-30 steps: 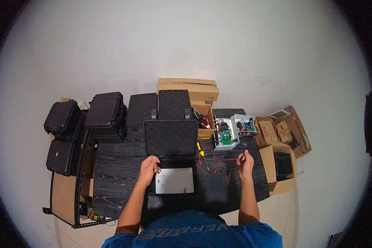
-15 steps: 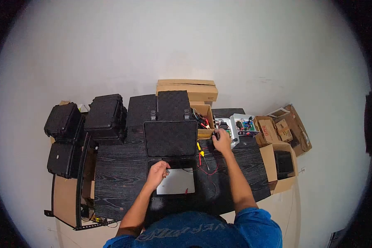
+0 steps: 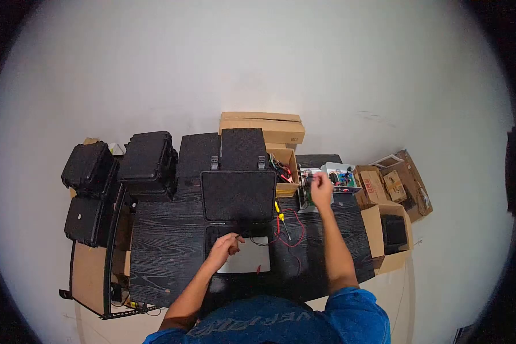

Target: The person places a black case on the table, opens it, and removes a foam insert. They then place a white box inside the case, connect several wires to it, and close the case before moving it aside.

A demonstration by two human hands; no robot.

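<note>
My left hand [image 3: 226,251] is over the lower half of an open black hard case [image 3: 238,196], its fingers curled together at the upper edge of a light grey panel [image 3: 247,262]. Whatever is in those fingers is too small to make out; a thin black wire [image 3: 258,243] runs close by. A red-tipped piece [image 3: 258,268] rests on the panel. At the right, my right hand [image 3: 322,189] has its fingers bent together over a white box with electronics [image 3: 308,202]; what they hold is hidden. A yellow-handled screwdriver [image 3: 280,213] lies between the hands, beside a looped red wire [image 3: 301,225].
A cardboard box [image 3: 286,188] with red and black leads stands behind the screwdriver. Another white box with circuit boards [image 3: 343,176] is right of it. Black cases [image 3: 146,163] are stacked at the left. An open carton [image 3: 378,229] sits at the table's right side.
My right hand has moved right and slightly up over the white electronics box, which now sits a little lower. My left hand has shifted slightly right and down, fingers more curled.
</note>
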